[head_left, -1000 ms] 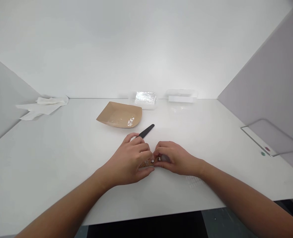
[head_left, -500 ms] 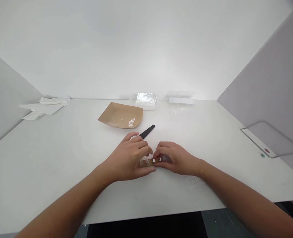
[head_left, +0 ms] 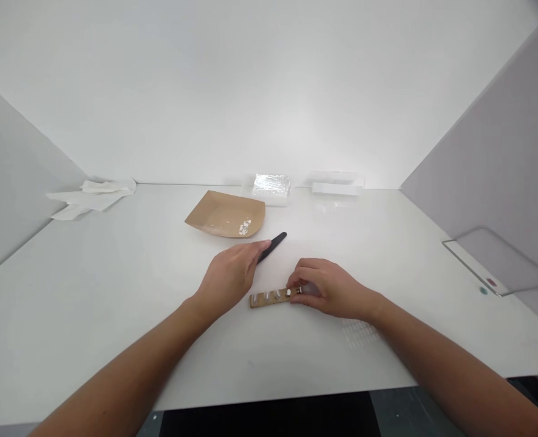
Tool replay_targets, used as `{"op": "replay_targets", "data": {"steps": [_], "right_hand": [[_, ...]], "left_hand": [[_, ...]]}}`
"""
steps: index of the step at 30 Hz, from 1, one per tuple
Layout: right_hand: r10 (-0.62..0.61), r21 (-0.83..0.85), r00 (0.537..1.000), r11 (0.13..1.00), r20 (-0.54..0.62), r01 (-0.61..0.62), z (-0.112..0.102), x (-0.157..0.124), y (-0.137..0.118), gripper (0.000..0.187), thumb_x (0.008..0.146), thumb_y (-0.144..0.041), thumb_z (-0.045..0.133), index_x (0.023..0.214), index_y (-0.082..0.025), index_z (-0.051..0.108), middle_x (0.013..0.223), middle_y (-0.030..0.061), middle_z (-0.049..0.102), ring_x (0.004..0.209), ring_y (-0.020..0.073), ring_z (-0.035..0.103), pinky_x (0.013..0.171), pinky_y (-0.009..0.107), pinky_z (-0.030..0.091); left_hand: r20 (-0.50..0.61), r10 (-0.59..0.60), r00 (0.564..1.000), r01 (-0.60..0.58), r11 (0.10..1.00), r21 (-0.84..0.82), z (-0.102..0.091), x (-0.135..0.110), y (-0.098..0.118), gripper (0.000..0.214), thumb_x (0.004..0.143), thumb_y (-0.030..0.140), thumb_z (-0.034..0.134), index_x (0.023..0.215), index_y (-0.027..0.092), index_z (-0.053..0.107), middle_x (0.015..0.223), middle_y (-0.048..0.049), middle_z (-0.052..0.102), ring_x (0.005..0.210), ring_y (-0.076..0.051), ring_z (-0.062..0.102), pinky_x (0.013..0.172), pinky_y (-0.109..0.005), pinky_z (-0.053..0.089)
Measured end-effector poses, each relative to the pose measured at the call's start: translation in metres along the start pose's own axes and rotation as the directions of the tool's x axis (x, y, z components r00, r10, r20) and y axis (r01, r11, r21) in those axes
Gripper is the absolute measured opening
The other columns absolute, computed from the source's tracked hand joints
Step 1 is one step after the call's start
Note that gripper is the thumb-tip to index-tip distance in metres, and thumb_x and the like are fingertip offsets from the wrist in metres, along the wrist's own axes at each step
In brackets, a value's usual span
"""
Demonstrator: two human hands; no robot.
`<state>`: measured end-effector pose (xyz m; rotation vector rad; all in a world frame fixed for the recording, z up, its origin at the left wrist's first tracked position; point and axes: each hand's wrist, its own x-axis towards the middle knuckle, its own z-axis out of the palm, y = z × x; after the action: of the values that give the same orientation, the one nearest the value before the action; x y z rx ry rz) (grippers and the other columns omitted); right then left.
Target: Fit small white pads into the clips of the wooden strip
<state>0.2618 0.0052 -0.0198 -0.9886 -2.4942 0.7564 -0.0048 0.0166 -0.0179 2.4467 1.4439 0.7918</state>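
A narrow brown strip (head_left: pixel 269 298) carrying several small pale pieces lies flat on the white table (head_left: pixel 114 291). My right hand (head_left: pixel 328 286) pinches the strip's right end with curled fingers. My left hand (head_left: pixel 230 274) has its fingers stretched out and reaches to a black flat stick (head_left: pixel 274 244) just beyond the strip, its fingertips touching the stick's near end. A brown paper tray (head_left: pixel 226 215) with a few small white pieces in it sits farther back.
Crumpled white tissues (head_left: pixel 91 195) lie at the far left. Two clear plastic boxes (head_left: pixel 272 185) (head_left: pixel 337 184) stand by the back wall. A clear stand (head_left: pixel 501 261) sits at the right beside the grey partition. The table's front edge is close to me.
My left hand let go of the strip's left end and moved forward to the black stick. The strip now lies uncovered. My right hand stayed on its right end.
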Motion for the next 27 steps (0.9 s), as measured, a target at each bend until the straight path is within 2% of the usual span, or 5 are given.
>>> {"op": "replay_targets", "data": {"steps": [5, 15, 19, 22, 27], "right_hand": [[-0.013, -0.010, 1.000, 1.000, 0.010, 0.013, -0.001, 0.000, 0.000, 0.013, 0.096, -0.032, 0.074, 0.105, -0.023, 0.070, 0.099, 0.0029, 0.069, 0.087, 0.0181, 0.063, 0.077, 0.032, 0.050], [-0.011, -0.015, 0.999, 1.000, 0.034, 0.011, -0.003, 0.000, -0.002, 0.013, 0.097, -0.031, 0.074, 0.106, -0.023, 0.070, 0.099, 0.0027, 0.068, 0.087, 0.0182, 0.062, 0.078, 0.033, 0.049], [-0.008, -0.016, 0.999, 1.000, 0.033, 0.008, -0.003, -0.001, -0.001, 0.012, 0.097, -0.030, 0.074, 0.106, -0.024, 0.070, 0.100, 0.0021, 0.068, 0.087, 0.0174, 0.062, 0.078, 0.032, 0.050], [-0.010, -0.022, 1.000, 1.000, 0.030, 0.010, -0.002, -0.002, 0.000, 0.013, 0.096, -0.030, 0.074, 0.106, -0.024, 0.070, 0.100, 0.0021, 0.068, 0.087, 0.0175, 0.062, 0.077, 0.031, 0.050], [-0.011, -0.039, 1.000, 0.999, 0.023, 0.012, -0.002, -0.002, 0.000, 0.013, 0.096, -0.031, 0.075, 0.105, -0.024, 0.070, 0.098, 0.0018, 0.069, 0.086, 0.0172, 0.062, 0.077, 0.031, 0.050]], "left_hand": [[-0.035, 0.063, 0.997, -0.062, 0.998, 0.032, -0.001, -0.001, 0.001, 0.049, 0.103, 0.017, 0.038, 0.151, 0.021, 0.050, 0.147, -0.0102, 0.064, 0.133, -0.026, 0.062, 0.098, -0.040, 0.059], [-0.061, -0.129, 0.990, 0.125, 0.990, -0.068, -0.007, 0.001, 0.005, 0.028, 0.104, 0.044, 0.057, 0.096, 0.027, 0.078, 0.086, 0.0027, 0.082, 0.072, -0.016, 0.073, 0.063, -0.026, 0.052], [-0.019, -0.126, 0.992, 0.123, 0.984, -0.125, -0.006, 0.000, 0.007, 0.037, 0.111, 0.035, 0.040, 0.142, 0.027, 0.059, 0.112, -0.0023, 0.082, 0.098, -0.021, 0.077, 0.080, -0.032, 0.057], [-0.024, -0.013, 1.000, 0.009, 0.985, -0.172, -0.014, 0.001, 0.010, 0.055, 0.110, 0.032, 0.040, 0.163, 0.025, 0.025, 0.145, -0.0095, 0.067, 0.115, -0.023, 0.071, 0.091, -0.038, 0.057], [0.042, 0.474, 0.880, -0.467, 0.877, -0.111, -0.033, 0.006, 0.007, 0.019, 0.100, 0.035, 0.064, 0.113, 0.023, 0.071, 0.088, -0.0027, 0.078, 0.087, -0.021, 0.068, 0.083, -0.036, 0.052]]}}
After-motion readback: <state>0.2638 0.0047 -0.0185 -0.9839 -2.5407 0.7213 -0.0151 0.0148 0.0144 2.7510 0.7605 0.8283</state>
